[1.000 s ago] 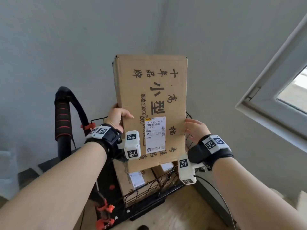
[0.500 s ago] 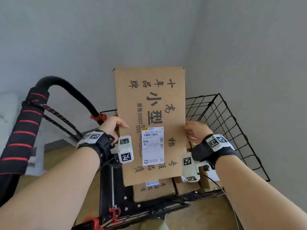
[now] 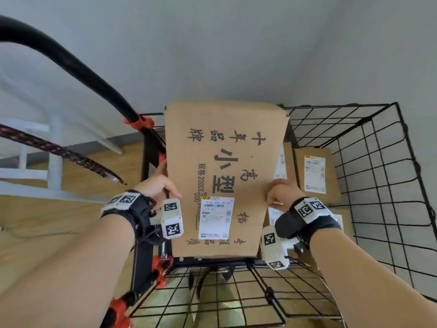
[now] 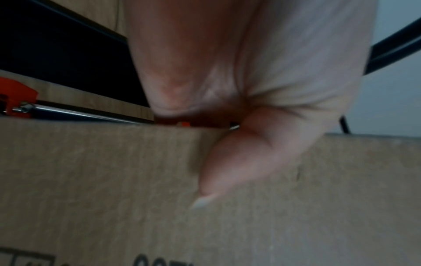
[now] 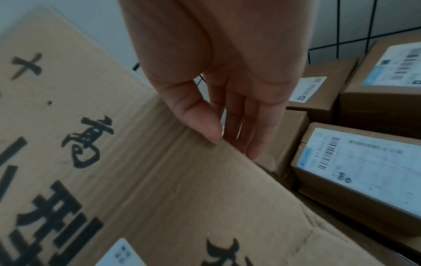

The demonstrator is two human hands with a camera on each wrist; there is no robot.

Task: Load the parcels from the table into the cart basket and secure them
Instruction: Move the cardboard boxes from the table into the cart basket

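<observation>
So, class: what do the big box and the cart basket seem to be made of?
Big box: plain brown corrugated cardboard, matte; creased fold lines, printed black characters, paper label. Cart basket: thin metal wire grid, likely black-coated, judging by its even dark colour.

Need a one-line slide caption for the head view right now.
Both hands, left and right, hold a big cardboard box over the wire cart basket.

From my head view the big carton (image 3: 224, 176) hides most of the left hand's fingers (image 3: 163, 165) and part of the small parcels (image 3: 316, 174) at three o'clock. The cart handle (image 3: 71, 65) runs off the frame at nine o'clock. The shipping label (image 3: 216, 217) print is too small for me to read.
</observation>
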